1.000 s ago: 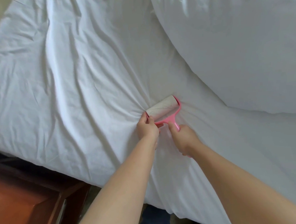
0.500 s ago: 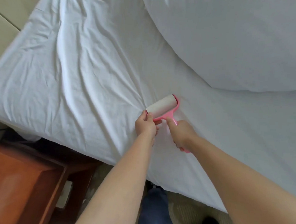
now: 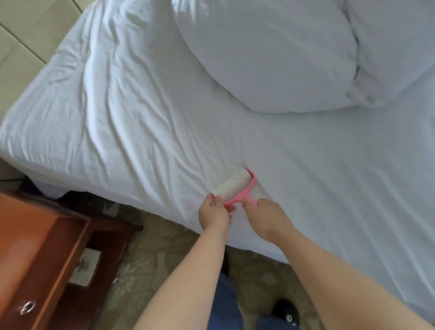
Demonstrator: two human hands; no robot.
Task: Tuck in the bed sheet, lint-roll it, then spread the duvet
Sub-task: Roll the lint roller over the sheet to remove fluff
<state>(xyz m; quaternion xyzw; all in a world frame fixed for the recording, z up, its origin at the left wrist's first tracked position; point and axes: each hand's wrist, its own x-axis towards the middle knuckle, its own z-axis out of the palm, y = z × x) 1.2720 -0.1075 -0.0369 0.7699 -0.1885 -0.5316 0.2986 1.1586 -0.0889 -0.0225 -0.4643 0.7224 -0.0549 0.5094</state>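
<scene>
Pink-framed lint roller [image 3: 235,188] on white bed sheet [image 3: 158,122], just beyond both hands.
Left hand [image 3: 214,214] at roller's left end, right hand [image 3: 267,216] on its handle; white puffy duvet [image 3: 268,48] lies far beyond, wooden nightstand [image 3: 34,250] left.

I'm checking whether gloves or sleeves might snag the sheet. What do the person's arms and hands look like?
Both forearms are bare, with no sleeves in view. The left hand and right hand wear no gloves, and no watch, bracelet or ring shows. Nails are too blurred to judge.

Open, wrinkled bed sheet [image 3: 138,113] left of and beyond the lint roller [image 3: 234,186], free to pass over. Blocked farther right by the bunched duvet [image 3: 268,51]. Hemmed at lower left by a wooden nightstand [image 3: 32,250] standing near the mattress edge.
</scene>
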